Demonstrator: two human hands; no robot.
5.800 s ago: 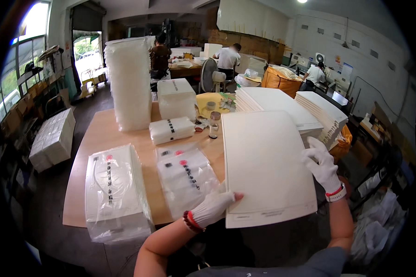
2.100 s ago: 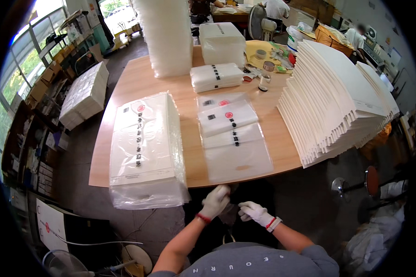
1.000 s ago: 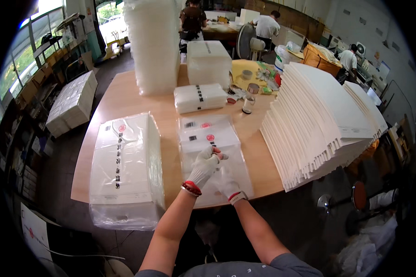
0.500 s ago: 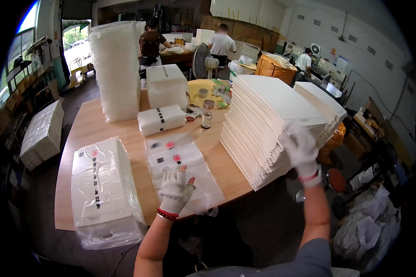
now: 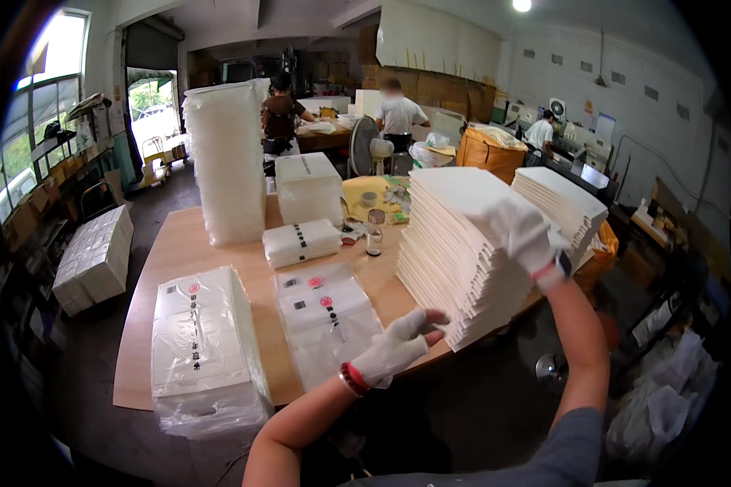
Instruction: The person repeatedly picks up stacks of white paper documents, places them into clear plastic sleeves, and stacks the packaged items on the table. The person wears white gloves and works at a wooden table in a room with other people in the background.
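My gloved left hand [image 5: 394, 351] lies open against the near bottom edge of the slanted stack of white sheets [image 5: 463, 252] on the wooden table [image 5: 179, 268]. My right hand [image 5: 518, 231] presses spread on the stack's top, seemingly flat rather than gripping. Clear printed bags [image 5: 326, 321] lie just left.

Both hands wear white knit cloth gloves, left hand [image 5: 398, 347] and right hand [image 5: 518, 231], with a slightly fuzzy weave. The stack of white sheets [image 5: 463, 252] they touch looks like matt paper or card. The table [image 5: 187, 260] is smooth pale wood. The flat bags [image 5: 326, 321] and the wrapped bundle [image 5: 205, 349] on the near left are clear glossy plastic film.
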